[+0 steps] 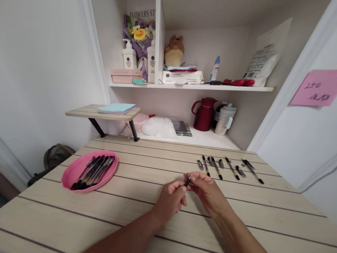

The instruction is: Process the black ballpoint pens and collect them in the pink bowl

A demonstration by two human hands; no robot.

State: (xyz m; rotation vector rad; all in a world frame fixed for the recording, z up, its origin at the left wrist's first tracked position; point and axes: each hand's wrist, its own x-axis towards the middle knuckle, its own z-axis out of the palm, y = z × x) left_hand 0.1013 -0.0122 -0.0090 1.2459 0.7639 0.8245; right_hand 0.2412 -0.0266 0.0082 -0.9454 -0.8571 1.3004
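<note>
Head view, forward and down

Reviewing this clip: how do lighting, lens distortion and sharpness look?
Head view: soft light without harsh glare, dim at lower left beyond the pale wood-plank table; head view: wide-angle stretch, the white built-in shelf unit's side walls leaning outward; head view: bare left hand and bare right hand fairly clear, the small black pen piece too small for fine detail.

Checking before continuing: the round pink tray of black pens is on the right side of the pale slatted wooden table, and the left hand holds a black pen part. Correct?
Wrong side: the head view shows the pink tray of black pens on the left side of the table. The left hand does hold the black pen part.
</note>
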